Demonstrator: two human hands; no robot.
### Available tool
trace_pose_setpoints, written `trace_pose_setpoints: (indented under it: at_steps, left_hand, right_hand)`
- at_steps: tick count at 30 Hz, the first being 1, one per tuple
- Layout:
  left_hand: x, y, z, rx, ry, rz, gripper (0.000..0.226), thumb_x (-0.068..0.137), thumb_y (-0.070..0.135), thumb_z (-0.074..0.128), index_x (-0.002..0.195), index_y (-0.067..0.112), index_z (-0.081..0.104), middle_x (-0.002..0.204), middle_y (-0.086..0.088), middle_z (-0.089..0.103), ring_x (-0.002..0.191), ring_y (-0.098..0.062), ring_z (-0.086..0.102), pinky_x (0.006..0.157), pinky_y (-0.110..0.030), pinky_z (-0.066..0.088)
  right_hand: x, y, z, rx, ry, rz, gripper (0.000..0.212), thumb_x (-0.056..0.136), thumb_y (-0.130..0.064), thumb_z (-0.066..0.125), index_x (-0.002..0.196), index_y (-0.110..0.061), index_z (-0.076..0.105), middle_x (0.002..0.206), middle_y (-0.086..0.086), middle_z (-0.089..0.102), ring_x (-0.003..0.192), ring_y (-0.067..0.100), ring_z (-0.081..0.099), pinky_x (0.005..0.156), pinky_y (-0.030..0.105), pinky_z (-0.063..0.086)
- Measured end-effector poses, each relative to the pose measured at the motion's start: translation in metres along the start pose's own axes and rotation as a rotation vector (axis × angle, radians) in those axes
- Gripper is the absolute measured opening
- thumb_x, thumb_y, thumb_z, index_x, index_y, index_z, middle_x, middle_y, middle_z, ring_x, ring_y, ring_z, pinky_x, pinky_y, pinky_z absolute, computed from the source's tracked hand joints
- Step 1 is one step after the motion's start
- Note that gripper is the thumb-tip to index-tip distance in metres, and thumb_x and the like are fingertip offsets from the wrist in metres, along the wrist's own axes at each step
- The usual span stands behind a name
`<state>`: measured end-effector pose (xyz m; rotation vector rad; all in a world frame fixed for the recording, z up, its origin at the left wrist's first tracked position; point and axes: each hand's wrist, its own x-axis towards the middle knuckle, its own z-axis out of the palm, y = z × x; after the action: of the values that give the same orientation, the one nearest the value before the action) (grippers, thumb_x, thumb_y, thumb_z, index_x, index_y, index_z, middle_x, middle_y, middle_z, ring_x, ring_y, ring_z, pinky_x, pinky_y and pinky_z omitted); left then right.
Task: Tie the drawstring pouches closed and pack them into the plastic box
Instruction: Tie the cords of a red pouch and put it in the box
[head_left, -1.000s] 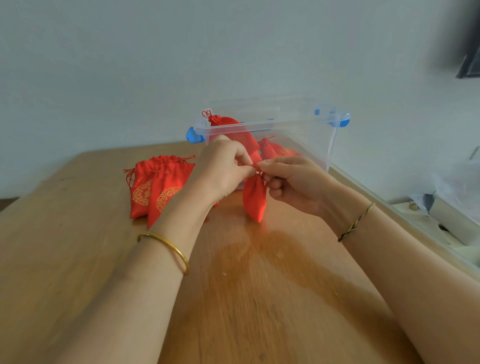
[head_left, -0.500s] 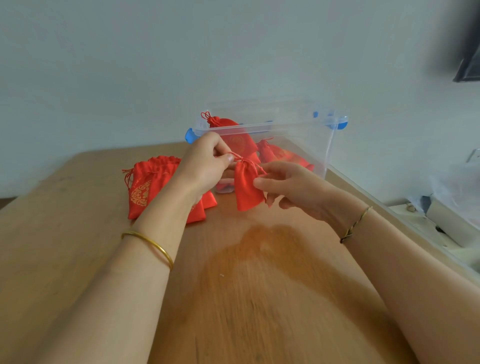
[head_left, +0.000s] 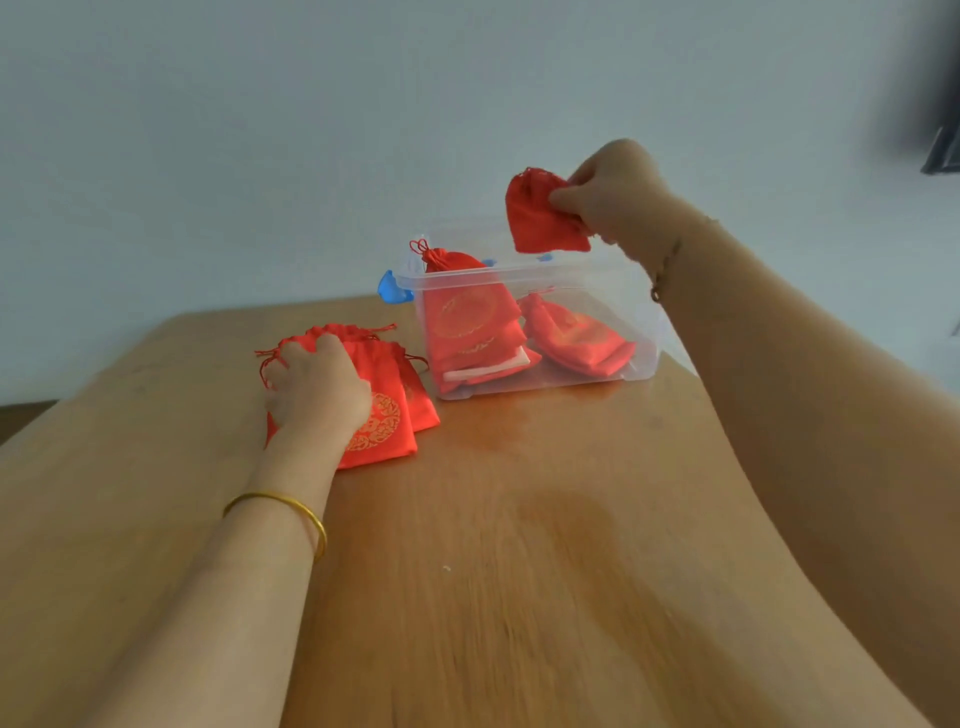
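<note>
My right hand (head_left: 613, 195) pinches a small red fabric drawstring pouch (head_left: 540, 213) just above the clear plastic box (head_left: 571, 270); my left hand (head_left: 317, 389) grips the pile of red gold-printed pouches (head_left: 384, 421) left of it.

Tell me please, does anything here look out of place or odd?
One packed pouch stands upright at the left end of the plastic box, its tied neck poking above the rim, while the other pouches lie low. Nothing looks spilled or torn.
</note>
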<state>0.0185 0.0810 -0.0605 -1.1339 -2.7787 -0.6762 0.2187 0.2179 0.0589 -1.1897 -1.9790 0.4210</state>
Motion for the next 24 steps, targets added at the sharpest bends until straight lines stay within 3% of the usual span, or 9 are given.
trace_pose_setpoints:
  at_steps: [4,5,7,9,12,15,17,20,24]
  left_hand:
    - [0.002,-0.008,0.011,0.014,0.001,-0.067,0.050,0.088,0.018,0.059,0.132,0.008,0.035,0.137,-0.024,0.031,0.127,-0.042,0.033,0.103,-0.050,0.032]
    - [0.002,-0.008,0.012,0.004,0.017,-0.067,0.049,0.087,0.017,0.060,0.130,0.007,0.037,0.135,-0.024,0.032,0.127,-0.042,0.034,0.102,-0.050,0.032]
    - [0.004,-0.008,0.013,-0.019,0.061,-0.056,0.049,0.085,0.013,0.062,0.127,0.005,0.039,0.133,-0.025,0.036,0.125,-0.042,0.036,0.101,-0.049,0.034]
    - [0.004,-0.007,0.011,-0.054,0.114,-0.035,0.054,0.082,0.010,0.065,0.128,0.005,0.037,0.132,-0.024,0.040,0.124,-0.041,0.038,0.100,-0.049,0.035]
    - [0.009,-0.009,0.004,-0.314,0.096,-0.001,0.069,0.079,0.006,0.067,0.137,0.004,0.029,0.132,-0.021,0.046,0.122,-0.038,0.045,0.096,-0.045,0.038]
    - [0.010,-0.003,-0.012,-0.636,-0.050,-0.031,0.080,0.075,0.003,0.069,0.142,0.007,0.026,0.134,-0.016,0.045,0.116,-0.031,0.050,0.091,-0.038,0.042]
    - [0.004,0.001,-0.027,-0.779,-0.265,-0.046,0.071,0.076,-0.001,0.067,0.138,0.011,0.036,0.118,-0.012,0.054,0.091,-0.028,0.061,0.075,-0.037,0.050]
    - [-0.006,0.006,-0.042,-0.847,-0.621,0.070,0.038,0.080,-0.008,0.059,0.115,0.007,0.057,0.086,-0.014,0.064,0.052,-0.017,0.064,0.054,-0.034,0.056]
    - [-0.016,0.012,-0.046,-0.973,-0.818,0.211,0.039,0.071,-0.014,0.063,0.101,0.011,0.058,0.090,-0.009,0.065,0.061,-0.012,0.067,0.057,-0.026,0.058]
  right_hand:
    - [0.013,0.010,0.008,-0.241,0.006,0.061,0.016,0.086,-0.008,0.053,0.073,0.002,0.055,0.063,0.011,0.060,0.074,0.032,0.053,0.053,0.023,0.036]
    - [0.011,0.011,0.009,-0.242,0.041,0.055,0.011,0.086,-0.005,0.050,0.084,0.003,0.059,0.082,0.014,0.063,0.087,0.035,0.056,0.062,0.025,0.040]
    - [0.000,0.011,0.009,-0.211,0.125,0.038,0.025,0.086,-0.002,0.046,0.107,-0.002,0.061,0.113,0.014,0.061,0.103,0.034,0.057,0.076,0.030,0.044]
    - [-0.017,0.009,0.008,-0.138,0.188,-0.007,0.031,0.085,0.000,0.044,0.110,-0.007,0.061,0.117,0.011,0.061,0.102,0.032,0.059,0.078,0.030,0.046]
    - [-0.050,0.004,0.012,0.064,0.215,-0.094,0.029,0.080,0.002,0.042,0.096,-0.009,0.064,0.098,0.010,0.067,0.083,0.028,0.062,0.073,0.029,0.049]
    - [-0.085,0.005,0.023,0.162,0.070,-0.114,0.021,0.079,-0.001,0.046,0.082,-0.014,0.062,0.074,0.004,0.064,0.062,0.018,0.057,0.060,0.026,0.043]
    - [-0.104,0.012,0.035,0.154,-0.074,-0.093,0.014,0.080,-0.005,0.050,0.079,-0.009,0.064,0.070,0.007,0.065,0.057,0.019,0.056,0.054,0.026,0.040]
    - [-0.125,0.023,0.047,0.196,-0.263,-0.014,0.016,0.087,-0.015,0.051,0.087,-0.003,0.062,0.079,0.015,0.069,0.062,0.030,0.062,0.051,0.029,0.045]
    - [-0.133,0.030,0.052,0.518,-0.492,0.200,0.009,0.095,-0.021,0.049,0.090,-0.018,0.056,0.085,-0.003,0.062,0.065,0.023,0.060,0.047,0.027,0.045]
